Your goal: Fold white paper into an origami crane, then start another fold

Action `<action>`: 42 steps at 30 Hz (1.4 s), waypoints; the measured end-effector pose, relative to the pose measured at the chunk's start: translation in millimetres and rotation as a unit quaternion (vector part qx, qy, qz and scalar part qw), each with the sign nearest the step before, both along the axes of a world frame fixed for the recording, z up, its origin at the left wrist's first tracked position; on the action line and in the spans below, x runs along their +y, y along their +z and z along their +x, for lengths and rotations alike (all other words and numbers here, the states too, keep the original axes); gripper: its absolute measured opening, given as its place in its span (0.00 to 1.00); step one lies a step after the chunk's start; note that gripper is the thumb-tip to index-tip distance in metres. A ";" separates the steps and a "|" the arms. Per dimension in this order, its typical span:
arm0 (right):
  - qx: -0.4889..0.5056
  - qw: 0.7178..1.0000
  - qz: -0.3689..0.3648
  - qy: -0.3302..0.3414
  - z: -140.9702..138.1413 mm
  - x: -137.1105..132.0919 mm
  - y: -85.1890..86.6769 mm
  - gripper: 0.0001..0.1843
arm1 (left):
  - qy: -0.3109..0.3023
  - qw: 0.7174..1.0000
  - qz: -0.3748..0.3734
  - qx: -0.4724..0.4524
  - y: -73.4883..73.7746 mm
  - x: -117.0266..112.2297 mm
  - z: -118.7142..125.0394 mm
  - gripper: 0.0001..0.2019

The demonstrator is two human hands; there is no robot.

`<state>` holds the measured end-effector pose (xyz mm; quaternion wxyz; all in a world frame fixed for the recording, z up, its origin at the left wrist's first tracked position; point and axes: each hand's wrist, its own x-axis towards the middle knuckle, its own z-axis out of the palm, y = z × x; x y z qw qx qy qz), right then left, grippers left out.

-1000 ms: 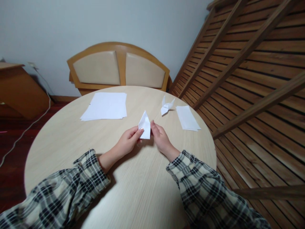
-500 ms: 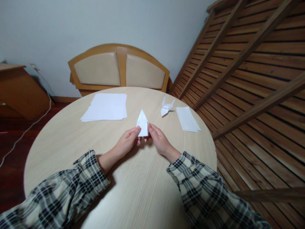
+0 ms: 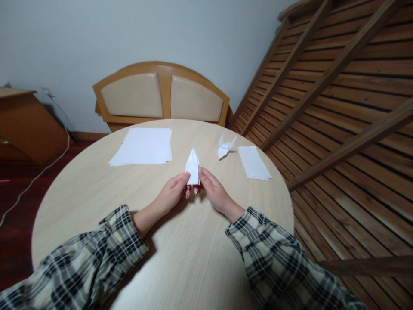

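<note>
A small piece of folded white paper [image 3: 193, 165], pointed at its far end and flat along its near edge, is held between my hands above the middle of the table. My left hand [image 3: 172, 192] pinches its lower left side, thumb on top and fingers beneath. On the other side, my right hand [image 3: 215, 190] grips the right edge, where several paper layers show slightly apart. The fingertips under the paper are partly hidden. Beyond my right hand, a folded white paper figure [image 3: 226, 146] with two upright points rests on the table.
The round pale wooden table [image 3: 193, 258] carries a stack of white paper sheets [image 3: 143, 145] at the back left and smaller paper slips [image 3: 254, 162] at the right. A wooden headboard [image 3: 166, 92] stands behind it. Slatted wood [image 3: 338, 142] leans along the right side.
The folded paper has turned slightly in my hands, and its layers at the right edge show more. My right fingers have shifted a little to the left.
</note>
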<state>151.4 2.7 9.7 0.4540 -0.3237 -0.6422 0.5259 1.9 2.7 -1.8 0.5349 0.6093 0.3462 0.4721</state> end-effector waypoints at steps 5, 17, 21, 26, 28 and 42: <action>-0.008 1.000 0.015 -0.012 -0.3 1.6 -3.5 0.21 | 0.057 0.996 -0.020 -0.059 -3.4 2.2 -1.5 0.13; -0.117 0.986 0.096 -0.069 6.1 3.1 -4.9 0.20 | 0.147 0.972 0.149 0.111 1.5 5.1 -6.8 0.11; -0.136 0.980 0.118 -0.086 7.6 3.9 -4.0 0.19 | 0.114 0.984 0.105 0.088 4.1 2.4 -4.3 0.10; -0.158 0.972 0.141 -0.106 9.3 4.1 -2.1 0.19 | 0.118 0.986 0.094 0.065 5.4 -0.2 -3.0 0.09; -0.167 0.967 0.151 -0.118 9.8 4.5 -1.7 0.19 | 0.133 0.985 0.092 0.051 5.3 0.3 -4.1 0.09; -0.089 0.984 0.091 -0.124 8.7 10.9 -1.4 0.15 | 0.112 0.994 0.007 -0.012 0.8 4.7 -5.8 0.09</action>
